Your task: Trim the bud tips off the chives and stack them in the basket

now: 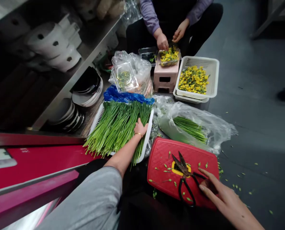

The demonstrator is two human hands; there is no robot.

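Left grip (141,127) is resting on long green stalks (117,127), fingers partly spread; can't tell if pinching any. Right grip (225,195) is hanging spread by black-handled metal scissors (184,170) on the red plastic stool (160,156). Light pressure should be sparing stalks from creasing. They're lying roughly parallel, paler-ended, in the white plastic basket (147,143) left of the stool.
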